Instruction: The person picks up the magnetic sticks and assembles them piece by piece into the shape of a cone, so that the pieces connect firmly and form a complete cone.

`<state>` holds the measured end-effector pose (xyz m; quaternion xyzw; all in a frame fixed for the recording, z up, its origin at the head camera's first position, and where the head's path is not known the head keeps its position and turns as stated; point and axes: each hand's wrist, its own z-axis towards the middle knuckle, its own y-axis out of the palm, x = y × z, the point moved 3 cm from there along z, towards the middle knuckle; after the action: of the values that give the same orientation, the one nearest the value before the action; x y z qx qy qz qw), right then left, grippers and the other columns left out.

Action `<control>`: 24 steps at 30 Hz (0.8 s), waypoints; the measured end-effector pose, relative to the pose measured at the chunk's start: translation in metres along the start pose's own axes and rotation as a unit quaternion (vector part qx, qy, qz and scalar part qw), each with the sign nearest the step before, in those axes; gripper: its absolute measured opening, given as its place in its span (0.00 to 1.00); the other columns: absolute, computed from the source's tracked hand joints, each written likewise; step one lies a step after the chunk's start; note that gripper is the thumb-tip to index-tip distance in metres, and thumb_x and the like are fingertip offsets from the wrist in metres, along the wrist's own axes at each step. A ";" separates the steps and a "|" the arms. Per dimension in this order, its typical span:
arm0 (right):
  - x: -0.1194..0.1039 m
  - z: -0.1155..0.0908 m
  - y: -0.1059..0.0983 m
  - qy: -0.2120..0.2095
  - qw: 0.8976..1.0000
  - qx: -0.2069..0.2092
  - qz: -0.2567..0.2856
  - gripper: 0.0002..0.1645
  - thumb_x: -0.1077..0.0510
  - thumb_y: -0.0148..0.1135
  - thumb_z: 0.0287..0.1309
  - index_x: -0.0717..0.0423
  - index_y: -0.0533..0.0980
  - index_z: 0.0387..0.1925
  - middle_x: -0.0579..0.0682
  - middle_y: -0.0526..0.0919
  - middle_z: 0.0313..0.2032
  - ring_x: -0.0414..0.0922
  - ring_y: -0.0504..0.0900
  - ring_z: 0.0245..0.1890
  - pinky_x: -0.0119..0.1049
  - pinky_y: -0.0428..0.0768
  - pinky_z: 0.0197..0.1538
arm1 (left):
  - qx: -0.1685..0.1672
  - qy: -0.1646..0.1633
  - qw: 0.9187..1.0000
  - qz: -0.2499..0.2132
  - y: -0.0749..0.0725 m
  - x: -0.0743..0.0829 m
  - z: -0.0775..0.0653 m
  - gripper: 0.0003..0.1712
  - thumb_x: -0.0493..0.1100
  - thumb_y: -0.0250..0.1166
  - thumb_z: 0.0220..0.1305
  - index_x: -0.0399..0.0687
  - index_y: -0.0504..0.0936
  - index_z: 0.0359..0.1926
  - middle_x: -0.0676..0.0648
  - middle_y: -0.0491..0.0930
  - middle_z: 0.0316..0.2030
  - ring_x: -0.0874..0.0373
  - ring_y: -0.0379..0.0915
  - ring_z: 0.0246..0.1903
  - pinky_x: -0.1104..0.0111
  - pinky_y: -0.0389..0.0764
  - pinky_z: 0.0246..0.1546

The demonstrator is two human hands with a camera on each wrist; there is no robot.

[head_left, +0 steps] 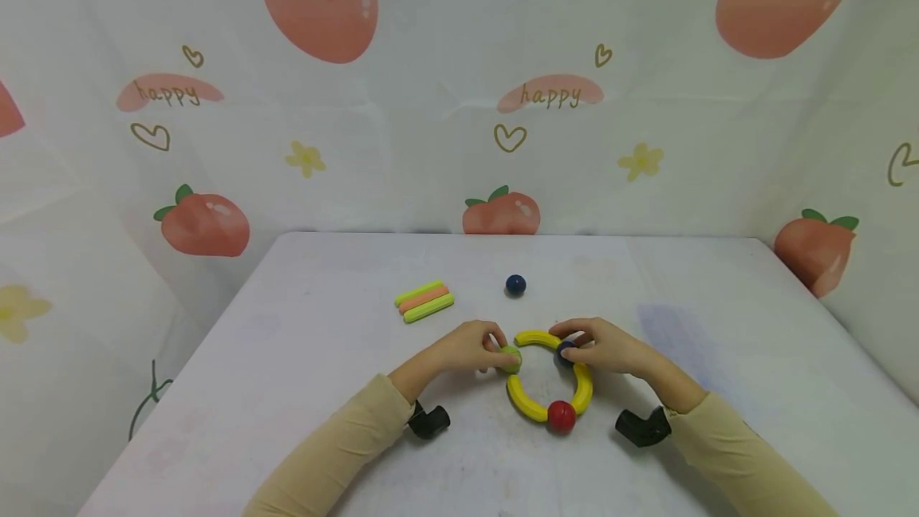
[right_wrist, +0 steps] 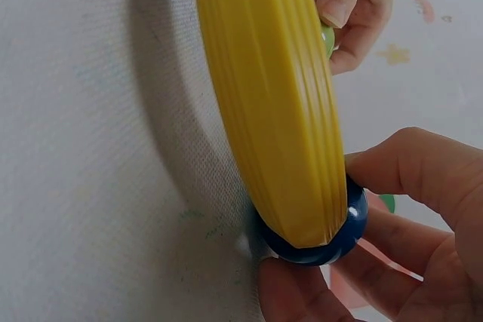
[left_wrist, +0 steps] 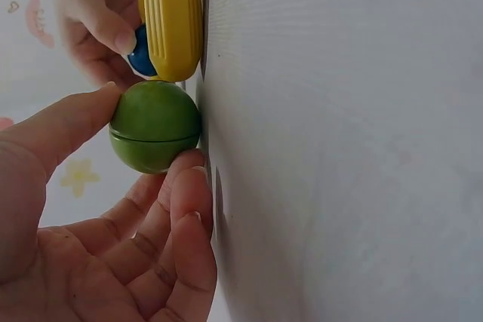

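Note:
Between the thumb and fingers of my left hand [head_left: 470,345] is a green ball [left_wrist: 155,126], pinched low at the table surface. My right hand [head_left: 610,345] pinches a dark blue ball [right_wrist: 356,224] by its side. Against that blue ball lies the end of a yellow curved bar [right_wrist: 275,111], which hides part of it in the right wrist view. With a second yellow curved bar [head_left: 535,337] at the top, a third [head_left: 526,400] at lower left and a red ball [head_left: 562,417] at the bottom, these pieces form a ring on the table.
Behind the ring sits another dark blue ball [head_left: 515,286]. Two yellow-green straight sticks and an orange one [head_left: 424,301] lie side by side at back left. A patterned cloth [head_left: 416,126] hangs behind the white table [head_left: 323,389].

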<state>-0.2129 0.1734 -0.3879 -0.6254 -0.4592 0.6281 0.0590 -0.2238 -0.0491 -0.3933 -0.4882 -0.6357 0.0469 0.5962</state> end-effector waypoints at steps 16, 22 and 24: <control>0.000 0.000 0.000 -0.005 1.000 0.003 -0.001 0.24 0.58 0.59 0.58 0.62 0.72 0.56 0.64 0.75 0.54 0.54 0.78 0.47 0.47 0.80 0.49 | -0.015 -0.003 1.000 0.000 0.004 0.000 0.002 0.19 0.54 0.65 0.57 0.46 0.77 0.42 0.52 0.76 0.25 0.61 0.71 0.20 0.73 0.70 0.22; 0.000 0.000 0.000 0.001 1.000 0.004 0.000 0.23 0.58 0.58 0.59 0.62 0.72 0.56 0.64 0.75 0.54 0.55 0.77 0.48 0.47 0.79 0.50 | -0.021 0.000 1.000 -0.001 0.005 0.000 0.001 0.20 0.54 0.63 0.59 0.44 0.78 0.42 0.52 0.76 0.23 0.62 0.71 0.20 0.73 0.68 0.22; 0.001 0.001 0.001 0.004 1.000 0.005 0.000 0.23 0.58 0.58 0.59 0.61 0.72 0.55 0.64 0.75 0.54 0.55 0.77 0.48 0.47 0.79 0.50 | -0.023 0.000 1.000 -0.002 0.006 -0.001 0.001 0.20 0.55 0.62 0.59 0.44 0.78 0.42 0.52 0.76 0.23 0.62 0.71 0.20 0.74 0.68 0.21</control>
<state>-0.2132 0.1731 -0.3889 -0.6275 -0.4559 0.6279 0.0635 -0.2219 -0.0459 -0.3980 -0.5008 -0.6375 0.0309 0.5847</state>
